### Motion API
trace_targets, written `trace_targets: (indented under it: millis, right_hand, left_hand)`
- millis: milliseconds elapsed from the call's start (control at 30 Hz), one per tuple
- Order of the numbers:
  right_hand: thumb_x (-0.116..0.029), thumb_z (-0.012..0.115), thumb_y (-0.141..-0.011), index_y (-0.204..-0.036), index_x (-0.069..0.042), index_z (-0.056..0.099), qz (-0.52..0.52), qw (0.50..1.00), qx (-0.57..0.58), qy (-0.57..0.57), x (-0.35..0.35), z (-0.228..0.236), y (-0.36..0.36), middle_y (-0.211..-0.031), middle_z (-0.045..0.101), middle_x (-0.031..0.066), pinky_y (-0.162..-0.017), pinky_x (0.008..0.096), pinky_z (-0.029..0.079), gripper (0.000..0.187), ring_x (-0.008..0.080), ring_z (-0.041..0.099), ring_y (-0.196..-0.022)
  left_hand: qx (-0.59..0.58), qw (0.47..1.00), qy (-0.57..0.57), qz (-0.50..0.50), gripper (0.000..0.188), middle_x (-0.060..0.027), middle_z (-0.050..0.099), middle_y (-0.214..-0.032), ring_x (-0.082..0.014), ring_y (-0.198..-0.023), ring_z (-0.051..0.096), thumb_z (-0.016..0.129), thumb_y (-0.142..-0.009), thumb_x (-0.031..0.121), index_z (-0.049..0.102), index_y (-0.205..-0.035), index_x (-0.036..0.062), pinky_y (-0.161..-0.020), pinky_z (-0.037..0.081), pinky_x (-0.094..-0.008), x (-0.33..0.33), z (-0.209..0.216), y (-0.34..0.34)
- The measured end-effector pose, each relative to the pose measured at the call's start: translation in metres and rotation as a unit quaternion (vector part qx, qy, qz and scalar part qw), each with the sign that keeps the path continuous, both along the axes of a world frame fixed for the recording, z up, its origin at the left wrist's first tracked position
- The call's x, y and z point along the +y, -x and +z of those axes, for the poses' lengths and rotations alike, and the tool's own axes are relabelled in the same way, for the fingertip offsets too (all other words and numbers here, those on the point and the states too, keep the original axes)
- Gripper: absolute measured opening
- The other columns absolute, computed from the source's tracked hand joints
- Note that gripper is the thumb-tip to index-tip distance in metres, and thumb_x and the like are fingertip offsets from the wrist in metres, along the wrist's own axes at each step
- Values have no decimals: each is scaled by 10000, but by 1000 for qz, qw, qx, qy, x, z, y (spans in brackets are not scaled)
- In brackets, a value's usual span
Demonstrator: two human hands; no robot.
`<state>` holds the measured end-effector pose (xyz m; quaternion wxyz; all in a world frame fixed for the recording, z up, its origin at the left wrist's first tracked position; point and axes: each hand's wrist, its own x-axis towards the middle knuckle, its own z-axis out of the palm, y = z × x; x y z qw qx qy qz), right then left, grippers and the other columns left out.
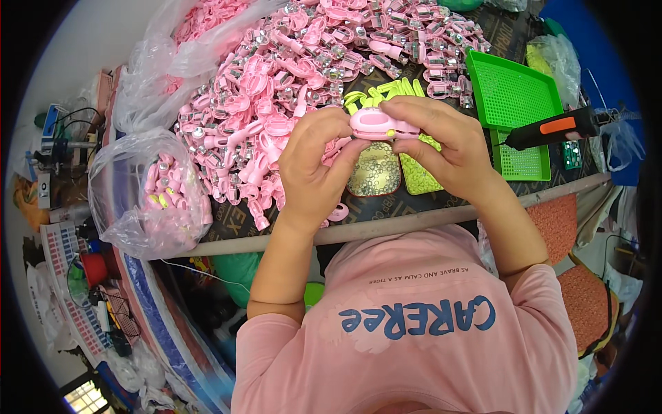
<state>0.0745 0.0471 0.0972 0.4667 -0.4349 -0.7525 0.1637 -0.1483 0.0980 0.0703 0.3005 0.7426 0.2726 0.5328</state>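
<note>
The person's left hand (307,152) and right hand (448,141) meet near the middle of the table. They hold 1 shiny, rounded, pink plastic piece (371,123) with a dark gap along its side. The left thumb and fingers pinch its left end, and the right thumb and fingers pinch its right end. So both hands are gripping the same thing. A tiny, round, yellow-green plastic dot (391,134) sits on its near side, close to the right thumb.

Just below the held piece are 2 shallow boxes, side by side. The left one is a shallow, round-cornered box (373,196) of small silver rings. The right one is a shallow box (426,191) full of tiny yellow-green bits. Behind the hands lie some long, smooth, yellow-green plastic pieces (400,88).

A big heap of pink plastic parts with shiny silver metal (265,86) covers the left and back of the black table with pale print (441,204). At its left front corner, a clear, crinkly plastic bag (114,162) holds more pink pieces, some with yellow-green spots.

On the right are 2 bright green plastic trays with little holes (514,90). A black and orange power screwdriver (558,129) reaches over the nearer tray, its thin tip pointing left.
</note>
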Motion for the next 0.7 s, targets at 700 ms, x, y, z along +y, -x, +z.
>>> trace_targets:
  millis: [700]
  right_hand:
    - [-32, 788, -852, -1263, -20, 703, -17, 1000, -15, -7, -11, 3, -18, -1220, 722, 168, -945, 390, 567, 420, 327, 704, -1125]
  left_hand:
    - [485, 848, -213, -7, 72, -55, 625, -875, -237, -970, 559, 623, -812, 128, 672, -822, 77, -919, 406, -412, -10, -47, -11]
